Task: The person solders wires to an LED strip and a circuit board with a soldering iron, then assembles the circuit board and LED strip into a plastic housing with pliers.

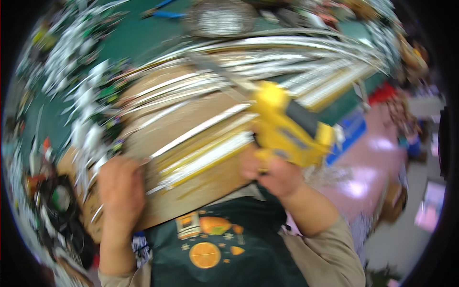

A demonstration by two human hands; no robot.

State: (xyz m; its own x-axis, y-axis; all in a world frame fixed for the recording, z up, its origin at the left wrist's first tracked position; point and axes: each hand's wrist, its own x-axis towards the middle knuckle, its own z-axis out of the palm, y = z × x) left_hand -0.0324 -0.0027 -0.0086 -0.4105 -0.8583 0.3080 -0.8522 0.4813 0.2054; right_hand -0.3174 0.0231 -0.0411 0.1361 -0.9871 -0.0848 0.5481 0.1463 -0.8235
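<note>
My right hand (277, 174) is wrapped round the handle of a yellow and black handheld power tool (289, 126). A long grey metal piece (220, 71) reaches from its front toward the upper left, over the strips; blur hides what kind of tool it is. Below it, white strips with yellow edges (210, 160) lie side by side on a brown board (167, 115). My left hand (122, 189) is at the board's left edge, near the strips' left ends. Motion smears its fingers, so I cannot tell whether they grip anything.
Bundles of white pieces with green and coloured bits (91, 115) line the left side of the green table (148, 38). A round container (220, 19) stands at the back. A blue tray (349, 136) sits at the right, and a black round object (62, 196) at lower left.
</note>
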